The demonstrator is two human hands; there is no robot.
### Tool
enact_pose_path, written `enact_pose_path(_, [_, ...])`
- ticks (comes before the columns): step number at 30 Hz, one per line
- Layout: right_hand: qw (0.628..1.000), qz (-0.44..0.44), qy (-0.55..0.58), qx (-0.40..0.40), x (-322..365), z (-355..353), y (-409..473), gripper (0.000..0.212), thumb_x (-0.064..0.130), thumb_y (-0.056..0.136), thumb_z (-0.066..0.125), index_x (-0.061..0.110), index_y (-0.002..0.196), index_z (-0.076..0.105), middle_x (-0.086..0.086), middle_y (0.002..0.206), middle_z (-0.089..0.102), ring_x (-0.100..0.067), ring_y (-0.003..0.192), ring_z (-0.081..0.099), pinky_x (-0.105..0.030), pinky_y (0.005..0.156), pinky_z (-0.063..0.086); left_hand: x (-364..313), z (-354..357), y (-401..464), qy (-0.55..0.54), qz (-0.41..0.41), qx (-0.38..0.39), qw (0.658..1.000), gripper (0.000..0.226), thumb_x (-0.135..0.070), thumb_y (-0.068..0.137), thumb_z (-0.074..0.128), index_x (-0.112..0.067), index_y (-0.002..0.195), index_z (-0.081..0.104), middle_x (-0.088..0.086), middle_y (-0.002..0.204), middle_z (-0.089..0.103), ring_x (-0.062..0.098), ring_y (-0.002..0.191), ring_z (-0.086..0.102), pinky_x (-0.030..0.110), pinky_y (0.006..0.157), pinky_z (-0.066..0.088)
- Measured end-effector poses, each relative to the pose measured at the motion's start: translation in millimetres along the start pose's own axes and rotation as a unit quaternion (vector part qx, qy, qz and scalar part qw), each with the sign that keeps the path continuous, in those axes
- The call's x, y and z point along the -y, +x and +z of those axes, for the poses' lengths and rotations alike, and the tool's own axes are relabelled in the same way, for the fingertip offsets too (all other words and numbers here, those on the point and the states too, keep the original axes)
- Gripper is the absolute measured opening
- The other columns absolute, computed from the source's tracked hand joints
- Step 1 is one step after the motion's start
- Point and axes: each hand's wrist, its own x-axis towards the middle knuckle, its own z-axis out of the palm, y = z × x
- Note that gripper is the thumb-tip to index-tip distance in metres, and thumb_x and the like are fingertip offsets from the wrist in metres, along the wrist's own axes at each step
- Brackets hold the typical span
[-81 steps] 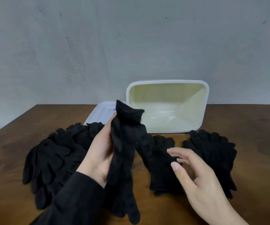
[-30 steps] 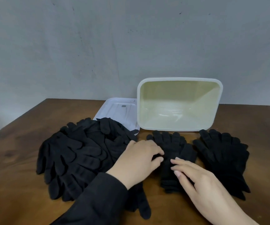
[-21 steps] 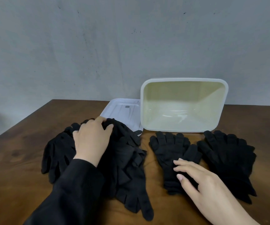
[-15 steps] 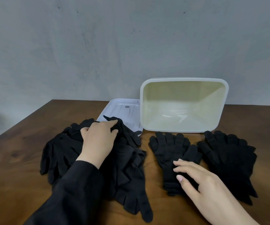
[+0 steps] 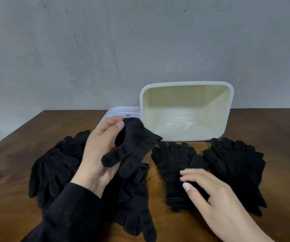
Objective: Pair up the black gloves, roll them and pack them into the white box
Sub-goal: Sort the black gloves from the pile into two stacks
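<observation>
One glove (image 5: 133, 145) is up off the table, pinched in the left hand (image 5: 100, 151): thumb and fingers curled round its cuff end, glove fingers drooping toward 6 o'clock. Right hand (image 5: 215, 198) lies flat with relaxed, nearly straight fingers on the middle pair (image 5: 173, 170), gripping nothing.

Layout, clock-wise from table centre:
- loose pile (image 5: 57, 168) at 9 o'clock, partly under the left sleeve (image 5: 67, 213)
- another flat pair (image 5: 236, 170) at 3 o'clock, just beside the middle pair
- white box (image 5: 187, 84) at 12 o'clock, tipped so its mouth faces the camera, nothing in it
- lid (image 5: 116, 111) touching the box's left side, behind the lifted glove

Judgement: the step is pairing, nothing rolled or packed yet.

To do it well:
- lay the lifted glove flat on a mate from the pile, cuffs and fingertips aligned, thumbs stacked
- knit fabric snags, so lift it clear of the pile before moving it across, or neighbours come along
- smooth each layer with the flat right hand
- keep finished pairs at 3 o'clock, well apart from the pile
- roll from fingertips toward the cuff, tight, so rolls fit the box.
</observation>
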Motion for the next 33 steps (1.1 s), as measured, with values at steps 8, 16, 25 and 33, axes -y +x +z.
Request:
enact_pose_path(8, [0.863, 0.171, 0.476, 0.026, 27.3, -8.6, 10.6, 0.06, 0.044, 0.082, 0.069, 0.03, 0.138, 0.054, -0.004, 0.127, 0.067, -0.02, 0.106, 0.071, -0.037, 0.08, 0.059, 35.6, 3.6, -5.6, -0.029, -0.097, 0.236, 0.966, 0.005, -0.015, 0.074, 0.067, -0.019, 0.074, 0.065, 0.005, 0.076, 0.057, 0.018, 0.068, 0.052, 0.029, 0.064, 0.043])
enact_pose_path(16, [0.876, 0.214, 0.432, 0.006, 39.0, -30.8, 9.9, 0.012, 0.016, 0.09, 0.066, 0.01, 0.087, 0.075, -0.023, 0.087, 0.064, -0.023, 0.069, 0.052, -0.029, 0.047, 0.04, 37.0, 4.9, -4.7, 0.085, -0.031, 0.148, 0.985, 0.015, -0.007, 0.085, 0.07, -0.021, 0.088, 0.075, 0.018, 0.077, 0.059, 0.02, 0.058, 0.061, 0.026, 0.062, 0.051])
enact_pose_path(25, [0.947, 0.072, 0.312, 0.025, 73.4, -80.8, 32.7, 0.02, 0.006, 0.094, 0.06, 0.025, 0.091, 0.066, -0.017, 0.065, 0.059, -0.031, 0.054, 0.061, -0.032, 0.05, 0.05, 37.5, 5.9, -5.9, 0.122, 0.018, 0.076, 0.989, 0.015, -0.018, 0.098, 0.058, -0.024, 0.098, 0.072, 0.01, 0.076, 0.058, 0.017, 0.059, 0.048, 0.028, 0.059, 0.042])
enact_pose_path(33, [0.952, 0.09, 0.294, -0.01, 100.1, -96.9, 61.8, 0.026, 0.008, 0.099, 0.053, 0.019, 0.083, 0.071, -0.008, 0.067, 0.064, -0.028, 0.052, 0.063, -0.032, 0.052, 0.053, 39.2, -2.3, 3.6, 0.175, 0.034, -0.019, 0.984, 0.017, -0.021, 0.102, 0.051, -0.02, 0.109, 0.066, 0.003, 0.077, 0.069, 0.021, 0.061, 0.059, 0.032, 0.051, 0.048])
